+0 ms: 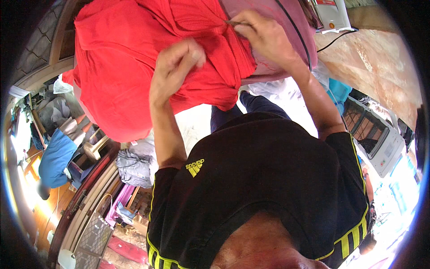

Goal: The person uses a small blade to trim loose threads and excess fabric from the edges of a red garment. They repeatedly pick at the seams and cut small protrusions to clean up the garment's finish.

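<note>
A large red cloth [112,76] is draped in loose folds over a mauve-covered surface [284,22] in front of me. My left hand [179,60] is closed over the cloth's middle with its fingers curled; whether anything is in them is hidden. Farther right, my right hand [264,38] pinches between thumb and forefinger at the gathered right part of the red cloth. The folds bunch up between the two hands, and the cloth's near edge hangs down toward me.
A black cable [295,31] runs over the mauve surface, right of my right hand. At the far right stands a white device [332,18] with an orange button. Another person in blue [58,157] is at the left. A crumpled grey bag [134,168] lies below the cloth.
</note>
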`<state>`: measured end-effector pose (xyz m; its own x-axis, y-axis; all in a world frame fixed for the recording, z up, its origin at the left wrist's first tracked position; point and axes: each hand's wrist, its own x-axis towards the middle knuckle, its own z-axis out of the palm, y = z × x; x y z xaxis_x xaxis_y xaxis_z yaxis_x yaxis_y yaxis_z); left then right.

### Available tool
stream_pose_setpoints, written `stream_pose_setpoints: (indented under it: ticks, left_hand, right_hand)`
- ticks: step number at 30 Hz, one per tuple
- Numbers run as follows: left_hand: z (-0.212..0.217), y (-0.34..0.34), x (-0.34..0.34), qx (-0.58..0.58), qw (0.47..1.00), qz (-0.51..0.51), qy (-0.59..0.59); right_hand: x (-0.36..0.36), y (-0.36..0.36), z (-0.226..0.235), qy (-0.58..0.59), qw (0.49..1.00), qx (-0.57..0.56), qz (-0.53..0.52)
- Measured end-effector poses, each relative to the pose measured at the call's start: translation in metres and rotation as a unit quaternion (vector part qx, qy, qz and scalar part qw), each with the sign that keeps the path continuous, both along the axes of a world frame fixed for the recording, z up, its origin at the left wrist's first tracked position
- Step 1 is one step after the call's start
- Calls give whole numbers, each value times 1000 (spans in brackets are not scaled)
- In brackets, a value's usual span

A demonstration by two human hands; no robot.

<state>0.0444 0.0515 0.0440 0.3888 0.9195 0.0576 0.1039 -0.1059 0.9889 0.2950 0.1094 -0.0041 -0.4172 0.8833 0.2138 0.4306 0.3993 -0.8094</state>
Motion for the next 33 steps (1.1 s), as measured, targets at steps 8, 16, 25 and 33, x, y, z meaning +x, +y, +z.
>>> stream_pose_setpoints:
  ticks: [8,16,25,33]
  left_hand:
    - [5,23,21,283,858,132,409]
    - [-13,13,15,233,871,134,412]
    - [-21,-25,17,293,874,147,360]
    - [-24,-24,18,276,878,182,346]
  right_hand:
    - [-13,18,-13,143,975,-149,79]
    - [-24,39,-3,-15,973,92,211]
    - [1,14,-13,9,967,107,231]
    - [-22,0,9,-62,975,105,188]
